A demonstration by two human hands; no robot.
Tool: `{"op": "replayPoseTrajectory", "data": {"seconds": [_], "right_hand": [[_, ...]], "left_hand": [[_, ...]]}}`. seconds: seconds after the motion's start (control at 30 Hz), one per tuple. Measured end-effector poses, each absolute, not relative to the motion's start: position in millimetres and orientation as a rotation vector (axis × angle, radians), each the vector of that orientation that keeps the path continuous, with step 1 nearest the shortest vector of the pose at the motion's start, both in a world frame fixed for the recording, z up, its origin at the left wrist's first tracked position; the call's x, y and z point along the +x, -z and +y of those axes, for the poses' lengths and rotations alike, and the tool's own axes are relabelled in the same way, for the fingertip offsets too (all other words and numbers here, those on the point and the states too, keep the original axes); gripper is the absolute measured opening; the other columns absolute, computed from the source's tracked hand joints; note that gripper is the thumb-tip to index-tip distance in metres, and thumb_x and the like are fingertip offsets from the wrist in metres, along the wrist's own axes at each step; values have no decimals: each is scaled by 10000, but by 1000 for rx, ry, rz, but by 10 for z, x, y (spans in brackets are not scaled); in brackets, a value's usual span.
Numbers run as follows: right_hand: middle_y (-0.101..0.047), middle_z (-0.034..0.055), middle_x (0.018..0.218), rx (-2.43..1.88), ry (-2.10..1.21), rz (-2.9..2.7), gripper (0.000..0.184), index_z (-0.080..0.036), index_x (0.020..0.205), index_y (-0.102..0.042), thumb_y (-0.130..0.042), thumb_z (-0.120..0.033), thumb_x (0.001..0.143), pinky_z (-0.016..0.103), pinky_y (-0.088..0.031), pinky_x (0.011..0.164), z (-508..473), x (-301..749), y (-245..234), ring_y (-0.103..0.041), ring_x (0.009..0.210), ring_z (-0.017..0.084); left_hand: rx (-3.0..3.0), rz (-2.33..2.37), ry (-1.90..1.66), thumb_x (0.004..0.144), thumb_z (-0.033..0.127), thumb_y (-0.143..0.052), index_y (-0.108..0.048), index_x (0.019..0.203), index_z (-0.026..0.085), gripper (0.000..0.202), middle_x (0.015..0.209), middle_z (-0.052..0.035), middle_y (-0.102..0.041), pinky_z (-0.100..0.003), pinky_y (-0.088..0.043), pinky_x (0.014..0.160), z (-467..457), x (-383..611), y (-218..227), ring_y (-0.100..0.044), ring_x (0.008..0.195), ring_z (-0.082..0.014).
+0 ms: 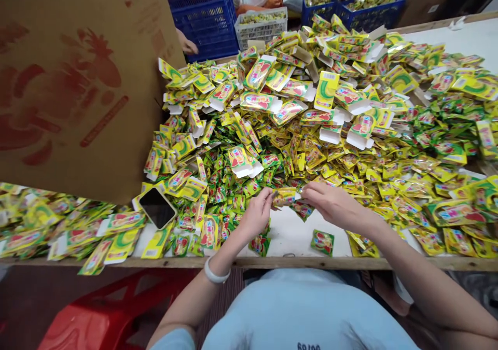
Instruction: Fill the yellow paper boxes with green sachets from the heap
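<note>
Nearest to us, below the wooden front edge of the counter point(272, 262), we see a light blue shirt and, to the left, a red plastic stool point(105, 313). A white bangle point(215, 276) circles the left wrist.

Just past the edge, the left hand point(257, 214) and the right hand point(330, 205) meet over a bare white patch of the counter. Each has its fingertips pressed together. Between them they pinch one small yellow-and-green foil sachet point(285, 196), the left hand on its left end and the right hand on its right end. The sachet sits at the near foot of the heap, between the two hands.

A single green foil packet point(322, 241) lies flat on the bare patch, near the right wrist. To the left, a black smartphone in a pale case point(157, 207) lies screen up among the wrappers.

Beyond the hands we see a wide heap of yellow-and-green sachets point(350, 173) covering the counter. Farther back, flat yellow printed cartons with white flaps point(327, 88) lie on top of it. On the left stands a large brown cardboard sheet with red print point(78, 80).

At the far end, another person's hand point(187, 44) shows beside the cardboard's right edge. Behind it stand blue plastic crates point(202, 8) and a white plastic basket point(262, 27) filled with small packets.
</note>
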State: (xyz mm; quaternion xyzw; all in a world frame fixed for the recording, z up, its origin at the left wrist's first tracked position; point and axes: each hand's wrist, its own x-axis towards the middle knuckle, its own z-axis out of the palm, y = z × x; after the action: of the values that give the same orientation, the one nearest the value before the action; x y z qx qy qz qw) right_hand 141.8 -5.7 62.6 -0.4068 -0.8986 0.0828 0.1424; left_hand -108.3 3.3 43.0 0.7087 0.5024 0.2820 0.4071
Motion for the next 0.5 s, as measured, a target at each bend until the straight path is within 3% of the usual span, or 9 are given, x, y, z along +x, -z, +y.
{"op": "replayPoseTrajectory", "data": {"seconds": [0.13, 0.23, 0.33, 0.5], "right_hand": [[-618, 104, 1054, -1084, 25, -2765, 199, -188, 1055, -585, -484, -63, 937, 266, -422, 607, -77, 1219, -762, -581, 893, 217], [-621, 93, 972, -1016, -5, -2755, 150, -187, 1006, -590, -496, -85, 948, 248, -388, 552, -25, 1140, -811, -583, 813, 195], [-629, 76, 926, -1094, -337, -2433, 52, -192, 975, -583, -532, -189, 965, 238, -432, 575, -27, 1120, -737, -606, 786, 173], [-692, 91, 1063, -1033, -1287, -1637, 428, -210, 1240, -526, -625, -456, 905, 297, -575, 697, -216, 1000, -453, -693, 891, 197]], "left_hand": [[1418, 936, -645, 972, 553, -443, -504, 886, 189, 379, 765, -3, -602, -290, -556, 628, -76, -959, -597, -667, 674, -171], [1251, 879, -645, 813, 567, -701, -519, 908, 171, 446, 811, -15, -628, -287, -576, 659, -130, -906, -679, -684, 732, -177], [1141, 909, -673, 718, 503, -815, -510, 918, 169, 494, 839, -28, -666, -282, -578, 678, -168, -886, -692, -695, 736, -173], [1184, 987, -753, 809, 509, -728, -522, 964, 171, 425, 854, -47, -678, -305, -576, 698, -270, -874, -511, -690, 748, -182]]}}
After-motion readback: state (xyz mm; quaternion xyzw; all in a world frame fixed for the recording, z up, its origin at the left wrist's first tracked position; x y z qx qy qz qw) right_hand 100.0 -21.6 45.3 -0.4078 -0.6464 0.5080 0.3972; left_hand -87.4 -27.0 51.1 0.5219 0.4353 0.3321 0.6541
